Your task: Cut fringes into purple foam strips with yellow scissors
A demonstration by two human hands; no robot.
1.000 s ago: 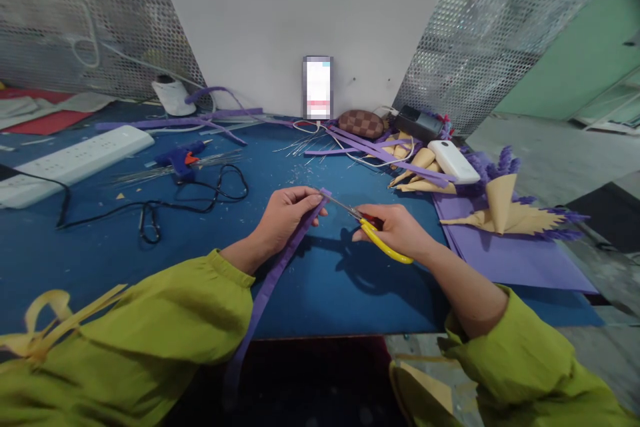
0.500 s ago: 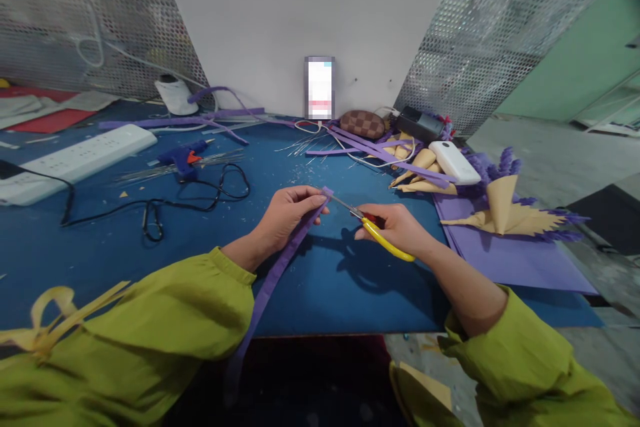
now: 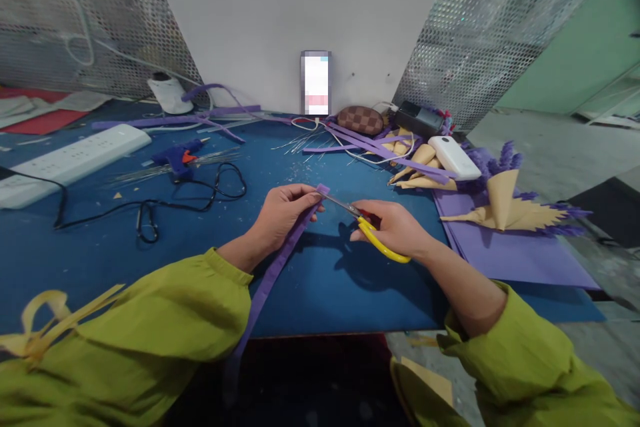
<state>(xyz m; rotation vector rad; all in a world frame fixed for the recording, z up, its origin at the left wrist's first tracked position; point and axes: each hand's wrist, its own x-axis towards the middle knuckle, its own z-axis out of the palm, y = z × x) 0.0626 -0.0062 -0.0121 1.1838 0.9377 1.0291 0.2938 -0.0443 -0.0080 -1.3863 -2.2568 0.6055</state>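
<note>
Pinched in my left hand (image 3: 286,215) is the upper end of a long purple paper strip (image 3: 277,267). The strip slants down past the table's front edge toward my lap. My right hand (image 3: 393,230) grips a pair of scissors with yellow handles (image 3: 383,245). Their metal blades point left and reach the strip's top end, close to my left thumb. Whether the blades are parted or closed on the paper is too small to tell. Both hands are a little above the blue table (image 3: 320,307).
A blue glue gun (image 3: 176,159) with a black cord and a white power strip (image 3: 75,164) lie left. Against the back panel stands a phone (image 3: 315,84). Purple strips, wires, a checkered pouch (image 3: 360,120), a white power bank (image 3: 454,158) and paper-wrapped purple flowers (image 3: 503,200) lie right.
The whole view has shifted slightly. My hands keep nearly the same pose, with the scissors' blades still at the strip's end.
</note>
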